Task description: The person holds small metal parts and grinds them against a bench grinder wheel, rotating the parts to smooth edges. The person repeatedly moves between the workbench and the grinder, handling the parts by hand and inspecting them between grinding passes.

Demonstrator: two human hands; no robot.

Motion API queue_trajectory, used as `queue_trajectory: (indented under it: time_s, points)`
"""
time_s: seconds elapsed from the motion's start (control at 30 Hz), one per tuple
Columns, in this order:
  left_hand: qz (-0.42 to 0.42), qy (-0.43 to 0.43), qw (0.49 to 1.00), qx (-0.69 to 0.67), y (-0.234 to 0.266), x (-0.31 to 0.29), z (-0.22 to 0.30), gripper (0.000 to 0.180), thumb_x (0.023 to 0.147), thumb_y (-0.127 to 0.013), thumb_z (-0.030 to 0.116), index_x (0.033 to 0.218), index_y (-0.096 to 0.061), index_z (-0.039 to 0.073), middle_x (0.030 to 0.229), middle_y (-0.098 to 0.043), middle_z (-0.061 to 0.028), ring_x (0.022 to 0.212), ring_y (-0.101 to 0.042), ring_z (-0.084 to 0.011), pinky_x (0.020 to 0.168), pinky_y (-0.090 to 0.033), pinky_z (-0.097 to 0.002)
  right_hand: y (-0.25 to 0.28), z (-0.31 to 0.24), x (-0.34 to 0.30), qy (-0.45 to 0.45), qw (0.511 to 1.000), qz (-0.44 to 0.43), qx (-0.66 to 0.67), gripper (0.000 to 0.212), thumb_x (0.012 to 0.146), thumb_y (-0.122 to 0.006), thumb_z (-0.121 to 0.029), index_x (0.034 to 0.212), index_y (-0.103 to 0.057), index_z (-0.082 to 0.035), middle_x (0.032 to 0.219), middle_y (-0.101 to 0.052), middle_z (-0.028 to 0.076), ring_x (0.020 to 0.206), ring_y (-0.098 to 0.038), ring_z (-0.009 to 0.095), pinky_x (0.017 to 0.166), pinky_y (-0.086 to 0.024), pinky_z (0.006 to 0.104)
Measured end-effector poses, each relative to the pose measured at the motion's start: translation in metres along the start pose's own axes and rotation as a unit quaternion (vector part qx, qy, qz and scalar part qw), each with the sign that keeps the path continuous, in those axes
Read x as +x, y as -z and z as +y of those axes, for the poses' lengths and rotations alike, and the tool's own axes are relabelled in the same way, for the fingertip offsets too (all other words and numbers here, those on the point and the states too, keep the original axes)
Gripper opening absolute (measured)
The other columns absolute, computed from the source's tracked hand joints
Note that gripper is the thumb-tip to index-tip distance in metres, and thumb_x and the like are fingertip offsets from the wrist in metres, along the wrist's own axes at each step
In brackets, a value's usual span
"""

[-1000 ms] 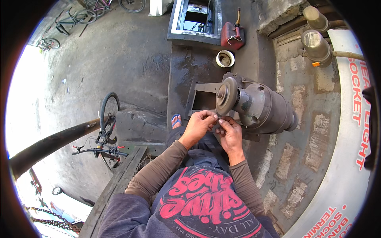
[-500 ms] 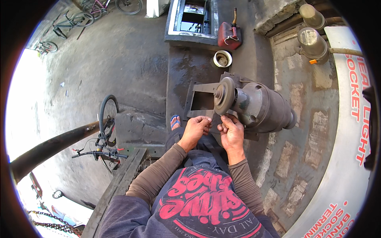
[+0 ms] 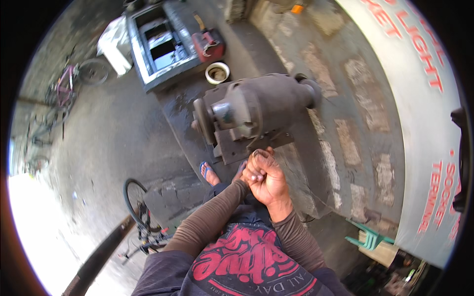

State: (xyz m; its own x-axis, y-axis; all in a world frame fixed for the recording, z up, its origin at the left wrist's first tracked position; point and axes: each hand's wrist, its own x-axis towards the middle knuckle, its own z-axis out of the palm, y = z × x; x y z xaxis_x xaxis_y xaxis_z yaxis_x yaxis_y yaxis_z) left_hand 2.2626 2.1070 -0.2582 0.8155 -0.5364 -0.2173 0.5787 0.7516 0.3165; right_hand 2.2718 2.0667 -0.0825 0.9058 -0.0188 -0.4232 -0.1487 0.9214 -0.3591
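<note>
My right hand (image 3: 269, 180) is closed, its fingers curled in and its thumb on top. Whatever it may hold is too small or hidden to make out. Behind it and against it lies my left hand (image 3: 241, 172), mostly covered, so its fingers do not show well. Both hands are in front of my body, just on the near side of a large grey bench grinder (image 3: 276, 101). The grinder's round wheel (image 3: 204, 121) faces left, and neither hand appears to touch it.
A whitish bowl (image 3: 217, 73) stands beyond the grinder, near a red jerrycan (image 3: 210, 45) and a dark-framed box (image 3: 165, 44). Bicycles (image 3: 143, 214) lean at the left beside a thick pole (image 3: 101, 249). A printed banner (image 3: 419, 148) hangs at the right.
My view has turned rightward, so the grinder sits further left and shows its side. My hands, apart near the wheel before, have come together, the right one covering the left.
</note>
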Motion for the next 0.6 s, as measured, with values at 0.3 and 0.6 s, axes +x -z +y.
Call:
queue_trajectory:
  time_s: [0.3, 0.6]
  points:
    - [0.298, -0.028, 0.925, 0.236, -0.043, 0.079, -0.025, 0.051, 0.108, -0.055, 0.048, 0.090, -0.065, 0.002, 0.077, -0.067, -0.0064, 0.059, -0.057, -0.0139, 0.050, -0.045, -0.0296, 0.018, -0.057, -0.107, 0.109, 0.990, -0.016, 0.085, 0.016, 0.098, -0.073, -0.018, 0.105, -0.067, -0.005, 0.065, -0.036, -0.006, 0.058, -0.035, 0.007, 0.058, -0.035, 0.0247]
    - [0.114, -0.024, 0.960, 0.255, 0.048, 0.131, -0.004, 0.039, 0.104, -0.058, 0.031, 0.136, -0.053, 0.010, 0.105, -0.069, -0.0085, 0.095, -0.066, -0.0253, 0.082, -0.055, -0.0414, 0.154, -0.138, -0.311, 0.285, 0.955, 0.049, 0.071, 0.012, 0.098, -0.066, -0.008, 0.106, -0.069, 0.001, 0.069, -0.053, -0.001, 0.056, -0.043, 0.008, 0.058, -0.042, 0.0313]
